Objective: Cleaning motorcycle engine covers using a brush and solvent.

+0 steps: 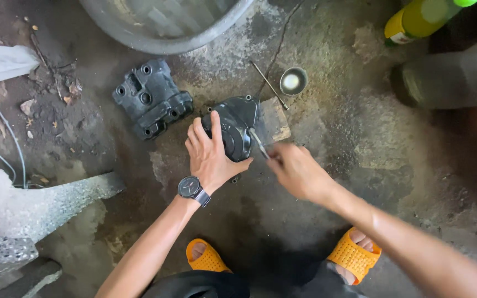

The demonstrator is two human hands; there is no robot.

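steadying the dark engine cover [233, 129] with flat left hand [210, 157], right hand [296, 171] pinching a thin tool [259, 143] against it, risking a slip toward the left fingers.

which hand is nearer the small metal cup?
Right. The right hand sits below the cup, holding a thin tool against the dark cover. The left hand rests on the cover, further left of the cup.
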